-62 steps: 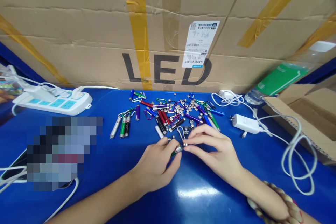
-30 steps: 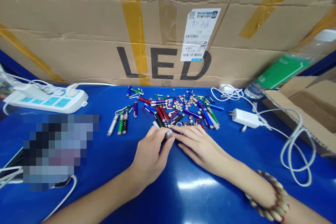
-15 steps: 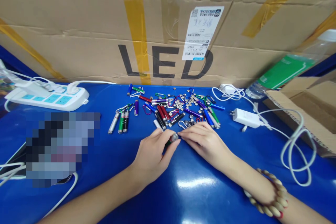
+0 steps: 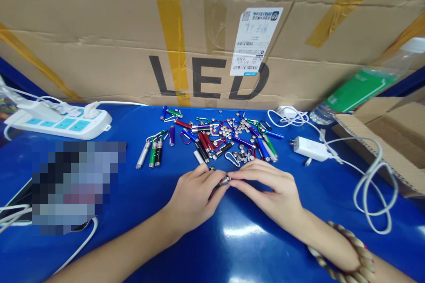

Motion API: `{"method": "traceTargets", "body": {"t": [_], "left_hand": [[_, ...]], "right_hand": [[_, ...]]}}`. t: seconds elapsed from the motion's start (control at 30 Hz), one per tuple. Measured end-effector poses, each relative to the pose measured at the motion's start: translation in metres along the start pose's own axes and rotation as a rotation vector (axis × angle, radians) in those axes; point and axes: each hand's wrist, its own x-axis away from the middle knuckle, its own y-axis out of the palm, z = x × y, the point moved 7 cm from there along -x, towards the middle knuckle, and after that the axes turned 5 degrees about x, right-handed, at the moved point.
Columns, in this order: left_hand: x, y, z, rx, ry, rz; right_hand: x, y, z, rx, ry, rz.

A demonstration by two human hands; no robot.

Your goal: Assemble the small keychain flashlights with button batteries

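Note:
My left hand (image 4: pixel 197 192) is closed round a small green keychain flashlight (image 4: pixel 224 181), and only its silver end shows past the fingers. At that end, my right hand (image 4: pixel 270 183) pinches a tiny metal piece between thumb and fingertips; its kind is too small to tell. Just beyond the hands lies a spread of loose flashlight tubes (image 4: pixel 206 141) in red, blue, purple, green and black. Round button cells (image 4: pixel 227 131) and coloured carabiner clips (image 4: pixel 232 158) are mixed in. To the left, silver, green and black flashlights (image 4: pixel 152 154) with clips attached lie side by side.
A large cardboard box (image 4: pixel 116 31) stands along the back of the blue table (image 4: pixel 212 247). A white power strip (image 4: pixel 93 128) and a blurred-out object (image 4: pixel 76 185) are at left. At right are a white charger (image 4: pixel 310 148) with looped cable, a bottle (image 4: pixel 358 88) and an open carton (image 4: pixel 375 141).
My right hand has come up to the flashlight's end and pinches there, its fingers more arched. The flashlight's end has turned from facing up toward the right.

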Motion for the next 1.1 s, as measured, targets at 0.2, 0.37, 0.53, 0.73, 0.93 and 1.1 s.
{"method": "traceTargets", "body": {"t": [0.2,0.37,0.53,0.73,0.93,1.1], "left_hand": [[0.000,-0.007,-0.010,0.101,-0.165,0.056],[0.001,-0.022,-0.028,0.291,-0.388,0.233],[0.002,-0.025,-0.025,0.308,-0.314,0.307],[0.004,-0.025,-0.020,0.329,-0.238,0.331],[0.004,-0.029,-0.022,0.351,-0.258,0.362],[0.003,-0.027,-0.022,0.354,-0.261,0.350]], "right_hand": [[-0.002,0.005,-0.008,0.035,-0.103,-0.111],[0.001,0.019,0.010,0.222,-0.054,-0.268],[0.011,0.043,0.014,0.364,-0.119,-0.578],[0.012,0.047,0.013,0.392,-0.117,-0.625],[0.010,0.040,0.023,0.445,-0.057,-0.523],[0.005,0.029,0.029,0.531,-0.027,-0.408]]}}
